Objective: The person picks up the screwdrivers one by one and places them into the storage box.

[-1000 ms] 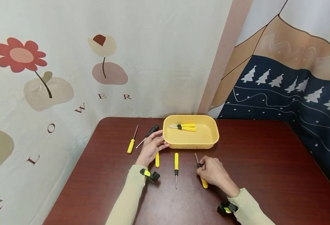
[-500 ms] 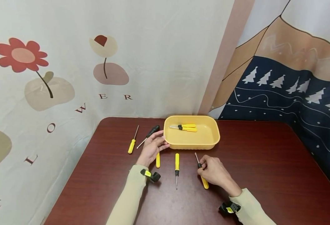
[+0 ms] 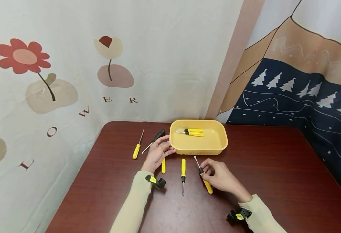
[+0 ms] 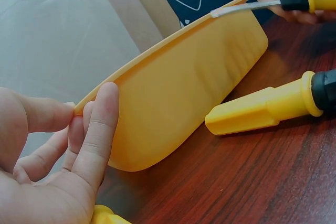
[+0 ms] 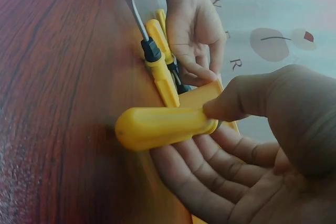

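Observation:
My left hand (image 3: 156, 154) pinches the near left rim of a yellow plastic tray (image 3: 199, 151), thumb on one side and fingers on the other in the left wrist view. Two yellow-handled screwdrivers (image 3: 196, 134) lie inside the tray. In front of it my right hand (image 3: 219, 174) holds a flathead screwdriver (image 5: 168, 127) between thumb and fingers, its metal tip pointing toward the tray. Between the hands another yellow screwdriver (image 3: 183, 168) lies on the table, handle toward the tray. Beside my left wrist a yellow handle (image 3: 163, 165) shows, the rest hidden by the hand.
On the brown table (image 3: 269, 168), left of the tray, lie a yellow screwdriver (image 3: 136, 151) and a black-handled screwdriver (image 3: 158, 134), the latter close by the left fingers. Printed curtains (image 3: 170, 58) hang behind the table's back edge.
My right hand has shifted the screwdriver slightly left, and its shaft now slants more to the left. The left hand keeps its place on the tray rim.

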A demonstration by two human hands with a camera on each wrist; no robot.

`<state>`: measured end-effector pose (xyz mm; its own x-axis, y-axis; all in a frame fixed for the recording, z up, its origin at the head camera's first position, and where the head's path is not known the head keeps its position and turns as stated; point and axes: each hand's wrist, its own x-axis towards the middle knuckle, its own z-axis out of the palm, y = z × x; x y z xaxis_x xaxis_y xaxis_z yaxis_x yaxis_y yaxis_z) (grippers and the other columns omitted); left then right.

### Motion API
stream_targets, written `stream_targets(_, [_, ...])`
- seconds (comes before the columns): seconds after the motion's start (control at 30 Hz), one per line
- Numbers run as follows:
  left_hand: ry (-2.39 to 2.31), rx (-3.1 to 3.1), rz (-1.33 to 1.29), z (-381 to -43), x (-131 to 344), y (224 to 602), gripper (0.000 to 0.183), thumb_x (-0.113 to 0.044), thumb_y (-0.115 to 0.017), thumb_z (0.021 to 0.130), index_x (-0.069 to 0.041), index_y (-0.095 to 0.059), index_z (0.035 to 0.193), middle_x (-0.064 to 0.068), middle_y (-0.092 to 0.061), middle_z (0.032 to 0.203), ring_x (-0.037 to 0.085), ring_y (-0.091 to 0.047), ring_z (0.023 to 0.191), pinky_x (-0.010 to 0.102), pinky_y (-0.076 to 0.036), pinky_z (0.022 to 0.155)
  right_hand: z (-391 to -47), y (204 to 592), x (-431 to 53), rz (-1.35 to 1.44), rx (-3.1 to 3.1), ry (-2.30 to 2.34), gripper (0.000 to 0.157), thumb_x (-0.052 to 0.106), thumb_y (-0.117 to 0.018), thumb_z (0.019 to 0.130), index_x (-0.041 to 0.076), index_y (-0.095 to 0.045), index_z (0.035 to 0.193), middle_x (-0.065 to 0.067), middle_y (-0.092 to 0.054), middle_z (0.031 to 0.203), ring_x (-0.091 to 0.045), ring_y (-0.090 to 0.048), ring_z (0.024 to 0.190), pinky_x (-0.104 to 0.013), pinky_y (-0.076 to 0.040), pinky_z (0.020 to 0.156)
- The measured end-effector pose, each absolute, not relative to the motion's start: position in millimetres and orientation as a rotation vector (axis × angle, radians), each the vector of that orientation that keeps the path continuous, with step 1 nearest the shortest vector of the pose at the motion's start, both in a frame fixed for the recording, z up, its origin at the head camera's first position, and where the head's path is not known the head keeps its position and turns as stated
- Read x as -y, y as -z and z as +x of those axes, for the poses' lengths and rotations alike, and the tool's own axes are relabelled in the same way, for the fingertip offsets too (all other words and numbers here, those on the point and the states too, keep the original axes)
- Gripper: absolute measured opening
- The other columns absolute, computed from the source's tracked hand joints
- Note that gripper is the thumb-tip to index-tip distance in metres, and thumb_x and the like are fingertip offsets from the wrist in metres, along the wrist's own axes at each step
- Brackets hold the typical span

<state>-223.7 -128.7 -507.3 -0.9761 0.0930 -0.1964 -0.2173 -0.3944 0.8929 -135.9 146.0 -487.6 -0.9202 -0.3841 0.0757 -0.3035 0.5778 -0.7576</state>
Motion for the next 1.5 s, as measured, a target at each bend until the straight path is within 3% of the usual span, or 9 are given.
stream_targets(0.23, [-2.488, -1.603, -0.185, -226, 129, 510, 0.045, 0.0, -0.062, 0.1, -0.001, -0.053, 0.144, 0.01, -0.065, 0.096, 0.014, -0.067, 0.077, 0.031, -0.066, 0.078, -138, 484, -147, -0.566, -2.546, 1.439, 0.018, 0.004, -0.071, 0.092, 0.013, -0.066, 0.106, -0.006, -0.066, 0.098, -0.011, -0.064, 0.077, -0.031, -0.058, 0.049])
stream_targets(0.47, [-2.482, -1.61, -0.187, -227, 129, 511, 0.045, -0.001, -0.061, 0.101, -0.001, -0.052, 0.145, 0.01, -0.065, 0.096, 0.015, -0.066, 0.077, 0.031, -0.066, 0.078, -142, 481, -149, -0.504, -2.466, 1.609, 0.021, -0.001, -0.068, 0.092, 0.01, -0.064, 0.11, -0.012, -0.066, 0.101, -0.016, -0.068, 0.082, -0.036, -0.065, 0.062])
stream_targets(0.87, [-2.469, -1.633, -0.188, -227, 129, 510, 0.044, -0.002, -0.061, 0.101, -0.003, -0.054, 0.144, 0.009, -0.066, 0.097, 0.015, -0.067, 0.078, 0.031, -0.066, 0.079, -148, 471, -161, -0.405, -2.459, 1.72, 0.024, 0.001, -0.069, 0.093, 0.006, -0.063, 0.116, -0.017, -0.066, 0.106, -0.016, -0.069, 0.088, -0.041, -0.066, 0.067])
stream_targets(1.5, [-2.475, -1.624, -0.184, -226, 128, 509, 0.043, -0.001, -0.061, 0.101, -0.003, -0.054, 0.143, 0.009, -0.067, 0.096, 0.016, -0.067, 0.078, 0.032, -0.066, 0.079, -157, 440, -186, -0.377, -2.669, 1.647, 0.029, 0.008, -0.073, 0.094, 0.011, -0.062, 0.121, -0.012, -0.067, 0.106, -0.02, -0.067, 0.088, -0.028, -0.064, 0.074])
